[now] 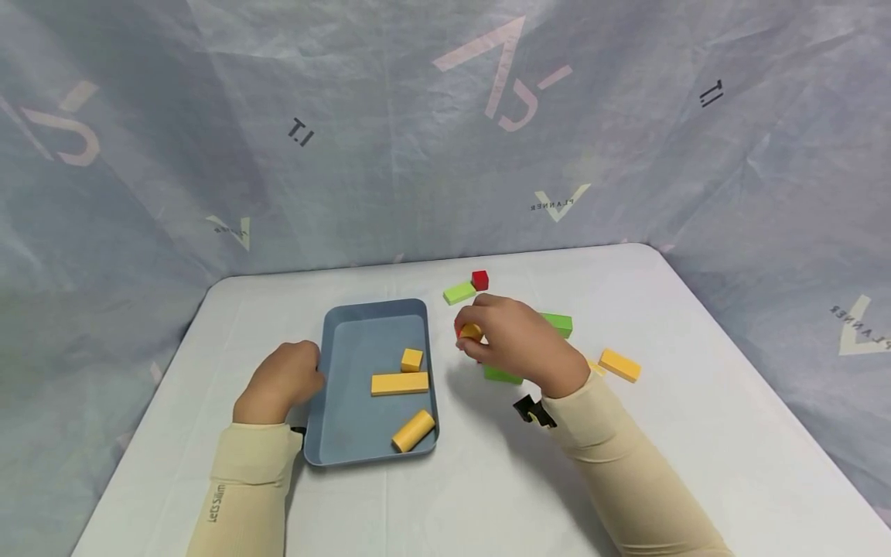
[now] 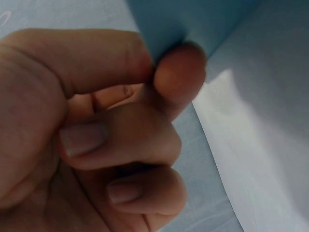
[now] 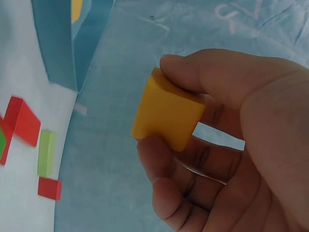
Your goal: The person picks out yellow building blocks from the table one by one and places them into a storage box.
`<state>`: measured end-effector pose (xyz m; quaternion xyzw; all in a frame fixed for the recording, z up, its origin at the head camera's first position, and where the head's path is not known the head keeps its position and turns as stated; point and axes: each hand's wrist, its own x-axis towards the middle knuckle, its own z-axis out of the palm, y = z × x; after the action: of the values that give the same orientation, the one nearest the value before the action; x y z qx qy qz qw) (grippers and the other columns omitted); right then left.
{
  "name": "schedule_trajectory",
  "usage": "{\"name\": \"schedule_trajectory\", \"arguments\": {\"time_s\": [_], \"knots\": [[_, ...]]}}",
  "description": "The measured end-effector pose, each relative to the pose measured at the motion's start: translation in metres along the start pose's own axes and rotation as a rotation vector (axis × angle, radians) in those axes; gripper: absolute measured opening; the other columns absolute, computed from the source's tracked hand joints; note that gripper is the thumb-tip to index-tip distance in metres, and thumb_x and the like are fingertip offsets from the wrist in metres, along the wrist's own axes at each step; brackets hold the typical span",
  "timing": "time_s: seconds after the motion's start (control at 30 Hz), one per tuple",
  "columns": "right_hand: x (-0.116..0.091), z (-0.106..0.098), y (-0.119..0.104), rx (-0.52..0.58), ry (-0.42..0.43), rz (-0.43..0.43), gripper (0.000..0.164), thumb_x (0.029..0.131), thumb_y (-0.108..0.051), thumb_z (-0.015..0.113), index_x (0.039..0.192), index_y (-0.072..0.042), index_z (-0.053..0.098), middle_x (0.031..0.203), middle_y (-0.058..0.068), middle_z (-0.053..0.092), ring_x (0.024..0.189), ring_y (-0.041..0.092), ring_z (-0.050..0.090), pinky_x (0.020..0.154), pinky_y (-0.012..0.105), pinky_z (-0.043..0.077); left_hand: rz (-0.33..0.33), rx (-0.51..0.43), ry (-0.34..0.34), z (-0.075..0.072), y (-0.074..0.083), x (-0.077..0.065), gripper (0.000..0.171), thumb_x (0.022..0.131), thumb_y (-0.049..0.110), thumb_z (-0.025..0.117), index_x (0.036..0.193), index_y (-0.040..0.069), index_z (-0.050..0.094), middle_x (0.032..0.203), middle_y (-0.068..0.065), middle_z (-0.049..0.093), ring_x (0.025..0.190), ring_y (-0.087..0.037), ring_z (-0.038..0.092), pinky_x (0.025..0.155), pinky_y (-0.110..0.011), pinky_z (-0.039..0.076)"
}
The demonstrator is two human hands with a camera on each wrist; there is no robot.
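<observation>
A yellow block with a curved upper side is pinched between the thumb and fingers of my right hand, above the table just right of the tray. My left hand grips the left wall of the blue-grey tray; in the left wrist view, thumb and index finger pinch the tray wall while the other fingers curl below. Inside the tray lie a yellow cube, a long yellow block and a yellow cylinder, all toward its right side.
Behind the right hand sit a light green block and a small red cube. Green blocks partly show around that hand. Farther right lies another yellow block. The white table meets a grey printed cloth at the back.
</observation>
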<state>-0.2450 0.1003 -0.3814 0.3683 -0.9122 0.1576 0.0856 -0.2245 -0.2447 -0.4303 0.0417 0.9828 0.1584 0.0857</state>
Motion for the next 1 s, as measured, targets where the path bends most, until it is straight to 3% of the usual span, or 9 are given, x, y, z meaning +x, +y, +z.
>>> {"name": "schedule_trajectory", "arguments": {"time_s": [1.0], "knots": [[0.009, 0.025, -0.023, 0.008, 0.006, -0.133, 0.021, 0.081, -0.024, 0.069, 0.102, -0.022, 0.067, 0.091, -0.009, 0.053, 0.069, 0.0, 0.044, 0.06, 0.019, 0.045, 0.012, 0.009, -0.001, -0.001, -0.001, 0.001, 0.009, 0.075, -0.001, 0.054, 0.069, 0.004, 0.058, 0.06, -0.008, 0.053, 0.051, -0.022, 0.044, 0.045, -0.036, 0.039]]}}
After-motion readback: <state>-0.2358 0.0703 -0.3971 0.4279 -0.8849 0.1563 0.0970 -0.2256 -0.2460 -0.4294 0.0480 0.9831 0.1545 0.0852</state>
